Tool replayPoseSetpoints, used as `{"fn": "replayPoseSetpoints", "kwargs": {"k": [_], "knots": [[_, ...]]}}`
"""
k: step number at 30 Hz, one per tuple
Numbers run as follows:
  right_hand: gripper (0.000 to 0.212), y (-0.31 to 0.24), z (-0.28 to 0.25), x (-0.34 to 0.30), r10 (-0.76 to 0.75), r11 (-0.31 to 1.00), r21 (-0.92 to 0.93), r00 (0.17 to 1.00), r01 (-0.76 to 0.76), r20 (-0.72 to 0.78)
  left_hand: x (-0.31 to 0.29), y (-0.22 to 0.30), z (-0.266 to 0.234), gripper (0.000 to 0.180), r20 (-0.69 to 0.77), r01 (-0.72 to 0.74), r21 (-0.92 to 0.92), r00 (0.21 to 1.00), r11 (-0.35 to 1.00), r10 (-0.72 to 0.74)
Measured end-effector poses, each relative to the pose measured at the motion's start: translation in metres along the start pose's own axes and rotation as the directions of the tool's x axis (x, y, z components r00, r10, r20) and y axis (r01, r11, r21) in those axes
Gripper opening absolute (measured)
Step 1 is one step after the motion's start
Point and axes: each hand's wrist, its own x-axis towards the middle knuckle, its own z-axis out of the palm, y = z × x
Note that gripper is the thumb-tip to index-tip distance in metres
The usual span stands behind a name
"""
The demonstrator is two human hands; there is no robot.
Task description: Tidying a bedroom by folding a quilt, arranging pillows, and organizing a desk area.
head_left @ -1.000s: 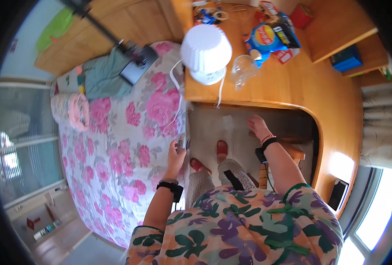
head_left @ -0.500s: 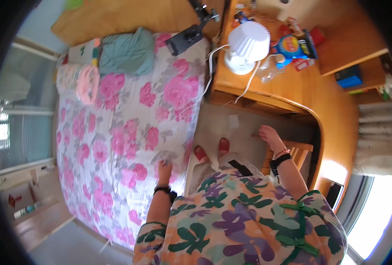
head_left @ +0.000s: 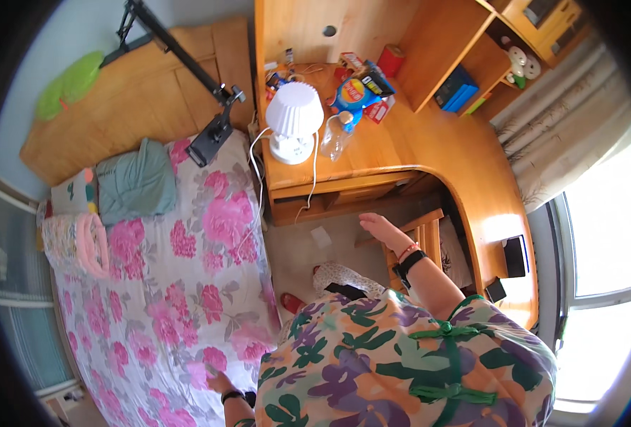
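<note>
My left hand hangs over the near right part of the bed, above its pink-flowered sheet. Its fingers look curled together, with a small greyish patch at their tips that I cannot make out. My right hand is held out beside the wooden chair, fingers stretched out and holding nothing. Each wrist has a dark band, and the right one also has a beaded bracelet.
On the curved wooden desk stand a white lamp, a plastic bottle and a blue snack bag. A phone arm reaches over the bed. A green pillow and folded bedding lie near the headboard.
The view has turned right, bringing more of the desk, shelves and window in. My body has turned and stepped forward. My left hand now sits lower in the picture; the right stays outstretched.
</note>
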Motion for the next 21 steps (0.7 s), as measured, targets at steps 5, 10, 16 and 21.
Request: {"fn": "replayPoseSetpoints", "kwargs": {"k": [5, 10, 16, 21], "knots": [[0.038, -0.013, 0.002, 0.008, -0.073, 0.992, 0.099, 0.996, 0.078, -0.051, 0.025, -0.025, 0.003, 0.043, 0.175, -0.152, 0.247, 0.978, 0.957, 0.110], [0.036, -0.031, -0.034, 0.058, -0.115, 0.960, 0.229, 0.972, 0.162, -0.206, 0.001, 0.086, 0.002, 0.049, 0.213, -0.220, -0.100, 0.948, 0.970, 0.237], [0.036, -0.070, -0.106, 0.164, -0.185, 0.877, 0.325, 0.872, 0.355, -0.454, -0.042, 0.232, -0.049, 0.040, 0.146, -0.263, -0.703, 0.856, 0.661, 0.495], [0.054, -0.136, -0.122, 0.192, -0.291, 0.933, -0.069, 0.628, 0.354, -0.722, -0.099, 0.354, -0.105, 0.028, 0.226, -0.445, -0.743, 0.537, 0.500, 0.813]]}}
